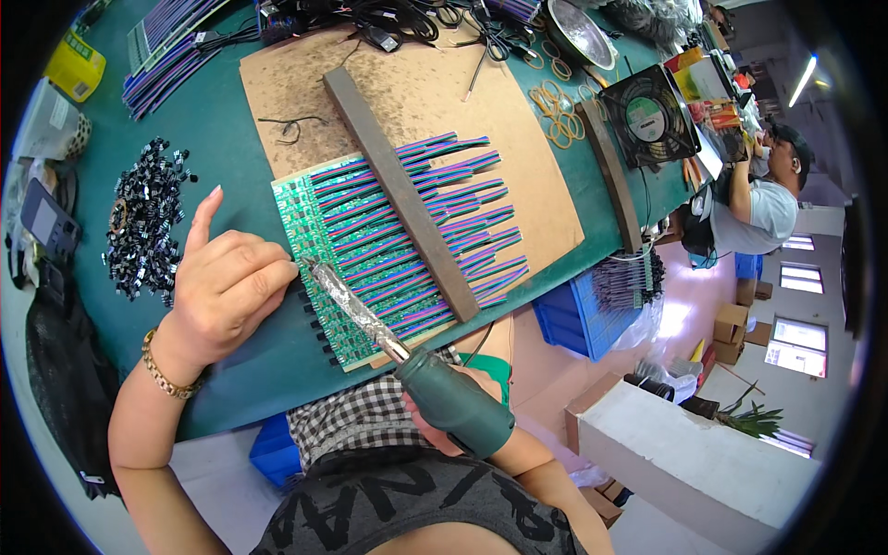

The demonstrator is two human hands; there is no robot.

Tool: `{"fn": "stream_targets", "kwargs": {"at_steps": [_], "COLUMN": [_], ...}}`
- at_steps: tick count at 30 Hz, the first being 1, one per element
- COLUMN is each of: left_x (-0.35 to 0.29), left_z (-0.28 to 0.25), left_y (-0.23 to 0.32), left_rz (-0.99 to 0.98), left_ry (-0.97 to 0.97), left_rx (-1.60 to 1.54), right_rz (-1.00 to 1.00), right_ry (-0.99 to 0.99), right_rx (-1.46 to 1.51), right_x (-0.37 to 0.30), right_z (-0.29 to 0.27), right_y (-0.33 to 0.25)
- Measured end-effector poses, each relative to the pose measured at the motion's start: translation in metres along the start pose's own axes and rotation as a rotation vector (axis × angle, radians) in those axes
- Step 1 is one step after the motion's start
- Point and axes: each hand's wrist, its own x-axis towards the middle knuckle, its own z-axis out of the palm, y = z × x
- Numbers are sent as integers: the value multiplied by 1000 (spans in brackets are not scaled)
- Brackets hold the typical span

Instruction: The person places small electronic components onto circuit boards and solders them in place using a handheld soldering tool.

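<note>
My right hand (427, 427) is wrapped round the dark green handle of a soldering iron (453, 400). Its foil-wrapped barrel slants up to the left, and the tip reaches the left edge of a green circuit board panel (347, 347). At that edge, beside the tip, my left hand (227, 287) pinches thumb and forefinger together; whatever lies between them is too small to make out. Small black parts (319, 330) line the lower left edge of the panel. Rows of striped ribbon wires (472, 215) run rightward from it, under a brown bar (398, 190) lying across.
A heap of small black parts (143, 222) lies left of my left hand. Brown cardboard (546, 203) lies under the panel. Farther off are black cables (384, 23), rubber bands (555, 111), a metal bowl (581, 35) and a black fan (647, 116). Another person (754, 199) sits at the right.
</note>
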Motion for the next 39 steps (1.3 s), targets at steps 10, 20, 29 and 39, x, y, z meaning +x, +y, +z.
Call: {"fn": "stream_targets", "kwargs": {"at_steps": [10,20,29,39], "left_x": [0,1,1,0], "left_z": [0,1,1,0], "left_y": [-1,-1,-2,-2], "left_rz": [-4,-11,-16,-17], "left_ry": [-2,-2,-11,-10], "left_rx": [-9,-23,-34,-36], "right_rz": [-457,-412,-587,-534], "right_ry": [-30,-20,17,-25], "right_rx": [-299,-315,-427,-400], "right_x": [4,1,-1,0], "right_z": [-5,-5,-8,-4], "right_y": [-8,-8,8,10]}}
